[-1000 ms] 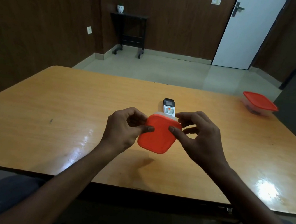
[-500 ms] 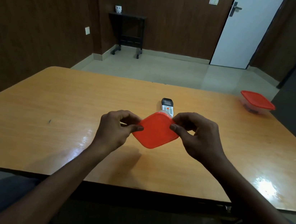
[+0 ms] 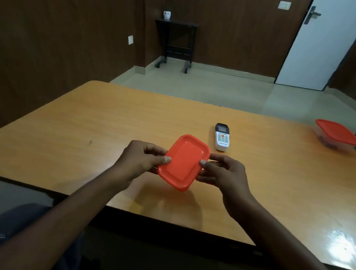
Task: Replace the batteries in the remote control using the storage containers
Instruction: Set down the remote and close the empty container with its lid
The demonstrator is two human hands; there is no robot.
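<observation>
The small orange-lidded container (image 3: 183, 162) is now sitting lower and nearer the person than a second ago, turned so its long side runs away from them, and the remote control (image 3: 222, 136) is fully uncovered on the surface (image 3: 83, 127) just beyond it. That suggests the person is getting ready to pry the lid, which looks to be still on, so the batteries are probably not yet out. The left hand (image 3: 141, 160) is pinching the container's left edge with thumb on top, while the right hand (image 3: 224, 175) is gripping the right edge likewise, both held just above the surface. A second orange-lidded container (image 3: 336, 135) is resting well apart at the far right edge.
</observation>
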